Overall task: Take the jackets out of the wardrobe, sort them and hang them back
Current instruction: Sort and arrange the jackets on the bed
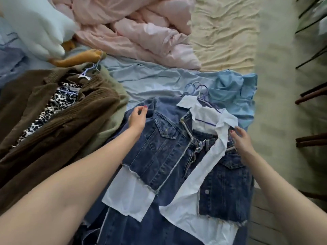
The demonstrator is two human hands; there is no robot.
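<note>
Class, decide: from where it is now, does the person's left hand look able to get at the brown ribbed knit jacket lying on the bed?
Probably yes. The left hand rests on the dark denim jacket, and the brown ribbed knit jacket lies uncovered right beside it, nothing between.

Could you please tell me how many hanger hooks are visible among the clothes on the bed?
3, possibly more hidden under fabric. One hook pokes out above the brown jacket's collar on the left. Two purple hooks sit side by side just above the denim jacket's white collar.
</note>
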